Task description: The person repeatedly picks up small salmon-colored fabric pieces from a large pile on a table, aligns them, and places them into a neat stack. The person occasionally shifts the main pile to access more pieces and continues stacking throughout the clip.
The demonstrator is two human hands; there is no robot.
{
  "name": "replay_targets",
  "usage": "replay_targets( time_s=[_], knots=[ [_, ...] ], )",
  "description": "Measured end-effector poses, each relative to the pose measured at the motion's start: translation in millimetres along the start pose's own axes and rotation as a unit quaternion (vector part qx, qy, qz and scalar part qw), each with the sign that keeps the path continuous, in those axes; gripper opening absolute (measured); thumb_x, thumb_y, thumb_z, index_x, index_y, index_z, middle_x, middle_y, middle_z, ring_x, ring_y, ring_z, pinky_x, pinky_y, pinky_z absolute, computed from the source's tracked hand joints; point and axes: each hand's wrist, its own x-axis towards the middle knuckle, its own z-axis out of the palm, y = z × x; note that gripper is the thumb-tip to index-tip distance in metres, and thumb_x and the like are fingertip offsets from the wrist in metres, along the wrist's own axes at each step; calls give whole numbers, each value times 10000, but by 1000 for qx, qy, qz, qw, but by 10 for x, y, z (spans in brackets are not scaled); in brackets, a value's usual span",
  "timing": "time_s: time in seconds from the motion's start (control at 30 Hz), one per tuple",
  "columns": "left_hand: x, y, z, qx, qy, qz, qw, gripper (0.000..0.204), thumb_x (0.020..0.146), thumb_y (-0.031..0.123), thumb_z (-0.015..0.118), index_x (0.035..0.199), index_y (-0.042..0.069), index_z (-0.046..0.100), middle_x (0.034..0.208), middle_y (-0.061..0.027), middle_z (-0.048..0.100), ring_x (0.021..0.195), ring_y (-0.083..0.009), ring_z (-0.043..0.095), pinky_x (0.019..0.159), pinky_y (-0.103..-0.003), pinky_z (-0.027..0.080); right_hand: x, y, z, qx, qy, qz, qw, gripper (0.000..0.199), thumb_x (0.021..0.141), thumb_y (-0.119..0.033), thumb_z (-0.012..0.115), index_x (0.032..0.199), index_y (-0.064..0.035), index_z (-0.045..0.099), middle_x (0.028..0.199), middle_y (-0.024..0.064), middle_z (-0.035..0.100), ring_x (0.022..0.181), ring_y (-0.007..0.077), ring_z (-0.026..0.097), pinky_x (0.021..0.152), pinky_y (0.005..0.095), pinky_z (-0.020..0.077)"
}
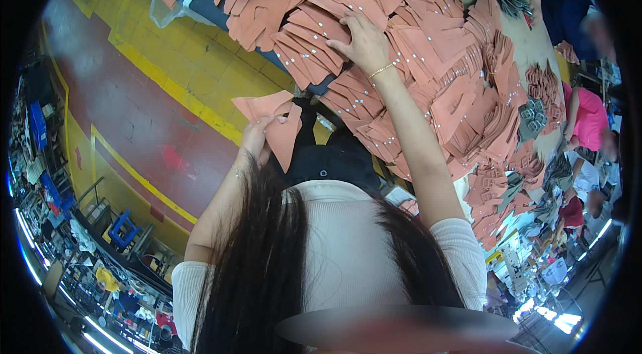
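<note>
Table (535, 53): covered by a wide heap of salmon-coloured cut pieces (428, 59), many bearing small white tags. Floor (154, 113): red and yellow painted zones beside the table. Right hand (364, 39): laid flat on the heap, fingers spread, gripping nothing; a thin bracelet (381, 71) circles the wrist. Left hand (255, 138): raised off the table, fingers pinching two loose pieces (275, 123) near the table's edge.

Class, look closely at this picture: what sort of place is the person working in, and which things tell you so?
Probably a factory floor. Stacks of cut pink pieces cover a long table, yellow lines mark the floor, and other workers sit along it.
</note>
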Motion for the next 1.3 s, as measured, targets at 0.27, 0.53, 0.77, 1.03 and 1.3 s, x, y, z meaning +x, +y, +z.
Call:
replay_targets(
  time_s=[0.27,0.53,0.77,1.03,1.3],
  knots=[
    [13,-19,-13,3,-18,-4,1000,244,929,191,489,961,-25,598,1003,-130,637,914,-207,617,847,-335,495,54,-19,-24,56,-28,0,998,251,808,-254,633,997,-93,595,1057,71,624,879,252,640,716,349,530],
    [-12,-35,-6,-9,16,-4,1000,242,927,180,488,982,-28,599,1008,-124,640,937,-209,614,863,-337,493,19,-129,71,2,18,-51,999,171,838,-186,596,1001,-142,569,1028,41,643,816,246,652,627,353,534],
    [-8,-51,-27,-13,10,2,1000,247,924,169,491,1014,-36,596,998,-117,642,925,-203,620,855,-334,498,1,-138,53,-35,-72,-39,996,318,783,-272,671,1038,-107,578,1226,87,575,972,260,629,752,353,536],
    [-27,-31,3,-3,0,2,1000,239,932,162,483,1008,-36,593,993,-117,641,925,-196,616,854,-325,497,-24,-136,-9,25,-90,-50,994,450,767,-345,699,1117,-121,526,1259,122,548,1110,277,562,853,377,509],
    [-98,-5,55,-23,2,9,1000,217,937,165,471,939,-13,595,953,-107,638,892,-180,624,812,-308,509,26,-60,-35,54,-104,-76,990,275,840,-245,622,1077,-128,547,1252,114,547,1105,300,561,812,388,517]
  ],
)
